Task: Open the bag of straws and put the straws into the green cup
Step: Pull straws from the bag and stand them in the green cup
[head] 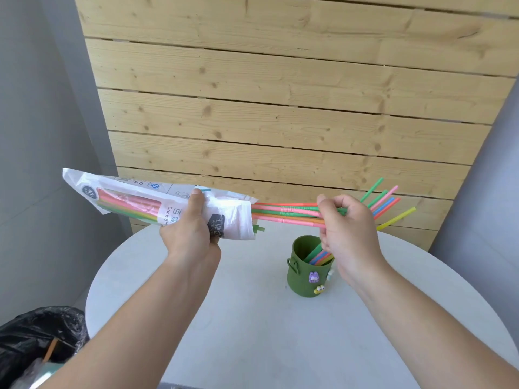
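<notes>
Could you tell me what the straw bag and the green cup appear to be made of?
The straw bag looks like thin glossy plastic film: it crinkles and shows straws through a clear window. The green cup seems matte, possibly plastic or ceramic; no glare, small figures stuck on.

Number on bag of straws (pixel 146 204): "40" in a dark round badge near the left end.
English words on bag: "Drink Str…", the rest hidden by the left hand (pixel 191 226).
Other print on bag: Chinese characters and a small blue round sign, too small to read.
</notes>
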A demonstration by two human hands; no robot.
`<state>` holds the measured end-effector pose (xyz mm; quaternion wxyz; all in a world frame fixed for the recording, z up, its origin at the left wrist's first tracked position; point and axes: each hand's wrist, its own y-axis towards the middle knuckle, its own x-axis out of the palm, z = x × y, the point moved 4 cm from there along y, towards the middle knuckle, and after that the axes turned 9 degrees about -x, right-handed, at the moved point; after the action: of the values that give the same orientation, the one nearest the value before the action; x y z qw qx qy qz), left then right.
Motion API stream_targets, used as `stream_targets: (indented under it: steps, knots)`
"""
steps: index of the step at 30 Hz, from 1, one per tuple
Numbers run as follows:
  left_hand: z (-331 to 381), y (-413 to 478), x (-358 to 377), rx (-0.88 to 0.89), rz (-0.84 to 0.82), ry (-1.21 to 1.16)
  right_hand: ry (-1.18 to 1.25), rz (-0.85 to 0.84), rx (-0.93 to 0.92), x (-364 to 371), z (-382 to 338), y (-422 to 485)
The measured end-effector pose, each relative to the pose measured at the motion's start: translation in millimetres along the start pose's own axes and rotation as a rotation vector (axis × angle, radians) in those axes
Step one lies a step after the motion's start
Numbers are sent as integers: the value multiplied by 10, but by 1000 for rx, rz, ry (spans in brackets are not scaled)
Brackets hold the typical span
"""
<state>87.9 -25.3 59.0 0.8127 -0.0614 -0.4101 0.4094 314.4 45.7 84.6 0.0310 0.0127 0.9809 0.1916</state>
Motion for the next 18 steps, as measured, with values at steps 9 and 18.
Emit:
stream_targets:
  steps: [9, 18]
  knots:
    - [-37, -7, -5, 17, 2, 2, 83, -21, 131, 135, 91, -157]
    - [-34, -20, -21, -14, 0, -2, 163, -70, 114, 91, 25, -81]
